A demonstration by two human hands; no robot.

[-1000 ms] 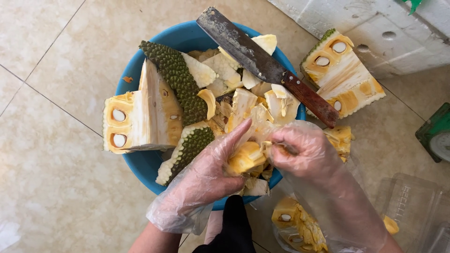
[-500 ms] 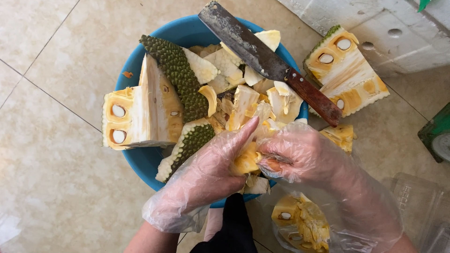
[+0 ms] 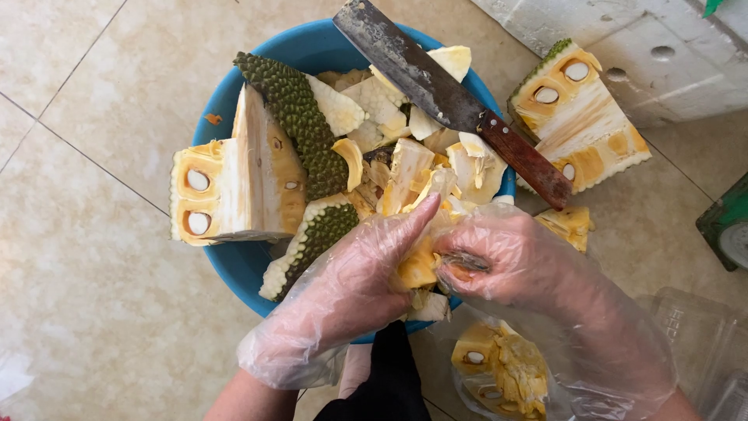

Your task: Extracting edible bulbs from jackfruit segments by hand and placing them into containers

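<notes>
jackfruit work is filling the head view, the only view here. both hands are wearing loose clear plastic gloves and are meeting over the near rim of a blue basin [image 3: 234,101] that is sitting on the tiled floor [image 3: 93,156]. the left hand [image 3: 351,288] is cupping a yellow jackfruit piece [image 3: 417,265] from below, fingers stretched forward along it, thumb side pressing in. the right hand [image 3: 506,261] is curling closed on the same piece from the other side, fingertips digging into the flesh. the piece is sitting between the two hands, just above the heap of rind scraps in the basin.

the flesh is looking soft, fibrous and sticky, so it is likely tearing easily and slipping in thin gloves; the firmer pale core side is probably giving the surest hold, while the yellow pods are best pinched at their base.

a cleaver [image 3: 452,101] with a reddish handle is lying across the far rim of the basin. a big cut wedge [image 3: 234,187] with seeds showing is leaning on the left rim, a green spiky rind strip [image 3: 296,117] beside it. another wedge [image 3: 580,117] is resting on the floor near a white foam box [image 3: 623,47]. a clear bag with yellow pods [image 3: 502,370] is lying under the right wrist.
</notes>
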